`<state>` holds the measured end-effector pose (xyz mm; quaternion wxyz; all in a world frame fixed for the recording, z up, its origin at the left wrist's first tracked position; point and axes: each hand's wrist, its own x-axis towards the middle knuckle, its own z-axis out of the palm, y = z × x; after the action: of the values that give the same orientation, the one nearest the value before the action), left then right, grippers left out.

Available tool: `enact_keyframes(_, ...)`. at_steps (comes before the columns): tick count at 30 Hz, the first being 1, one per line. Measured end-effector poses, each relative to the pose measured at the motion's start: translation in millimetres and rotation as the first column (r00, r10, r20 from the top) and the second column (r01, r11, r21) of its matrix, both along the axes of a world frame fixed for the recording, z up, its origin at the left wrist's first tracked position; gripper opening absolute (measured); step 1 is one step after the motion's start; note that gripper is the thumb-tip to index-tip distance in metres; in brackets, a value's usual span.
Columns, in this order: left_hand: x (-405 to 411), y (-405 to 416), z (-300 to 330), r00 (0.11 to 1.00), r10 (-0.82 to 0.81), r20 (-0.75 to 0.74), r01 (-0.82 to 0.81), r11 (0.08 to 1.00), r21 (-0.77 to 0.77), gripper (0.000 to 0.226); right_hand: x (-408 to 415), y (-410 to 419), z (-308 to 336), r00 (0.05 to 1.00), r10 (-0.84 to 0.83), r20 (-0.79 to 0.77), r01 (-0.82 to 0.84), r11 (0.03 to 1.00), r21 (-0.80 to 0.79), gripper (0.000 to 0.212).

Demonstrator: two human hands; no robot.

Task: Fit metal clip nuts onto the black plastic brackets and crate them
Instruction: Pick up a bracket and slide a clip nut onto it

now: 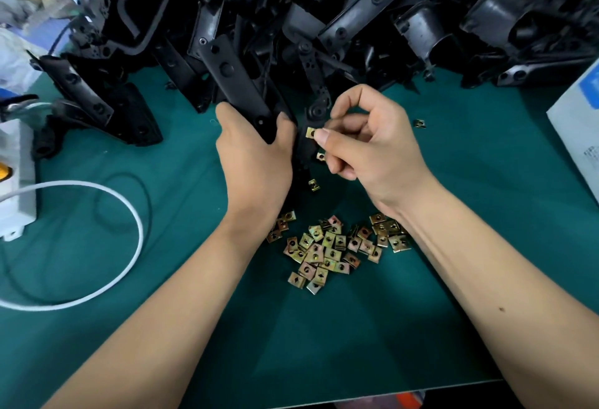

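We see two hands at work above the green worktop [136,327]. The left hand [256,162] is wrapped around one long black bracket [238,84], thumb on its right edge and fingers curled behind, the bracket slanting up and away to the left with its lower end running down under the palm. The right hand [366,139] pinches a single brass-coloured clip nut [310,132] between thumb and forefinger, right against the bracket's edge, the other fingers loosely curled. We count two more clip nuts already showing along that lower stretch of the bracket, one [321,156] just below the thumb and one [313,184] farther down. Both forearms reach in bare from the near edge. Between the wrists lies a loose heap of clip nuts [330,251], several dozen, too jumbled to count exactly, and one stray nut [419,123] sits apart to the right. Behind, a big pile of black brackets [356,13] fills the far side. A white cable [107,194] loops at left, a white box [580,123] at right.
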<state>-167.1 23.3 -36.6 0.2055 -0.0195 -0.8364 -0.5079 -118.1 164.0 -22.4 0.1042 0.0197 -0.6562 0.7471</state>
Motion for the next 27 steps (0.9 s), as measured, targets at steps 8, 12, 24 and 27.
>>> enact_keyframes(8,-5.2,-4.6,3.4,0.999,-0.029,-0.018,0.028,0.998,-0.05,0.036,-2.1,3.2,0.0,0.999,-0.021,0.025,0.016,0.984,0.179,0.028)
enact_keyframes(12,-14.5,-6.0,3.4,0.999,0.005,0.054,-0.013,0.99,0.142,0.031,-2.1,7.1,-0.7,0.989,-0.115,-0.095,0.148,0.846,0.513,0.025)
enact_keyframes(24,-14.7,-8.0,6.2,0.918,-0.302,0.257,0.095,0.796,0.597,0.041,-4.5,-2.4,-9.8,0.984,-0.142,-0.108,0.135,0.198,0.971,0.017)
enact_keyframes(27,-15.0,-11.0,9.0,0.861,-0.447,0.243,0.171,0.704,0.69,0.044,-5.7,3.9,-10.8,0.971,-0.206,-0.118,0.202,0.455,0.867,0.007)
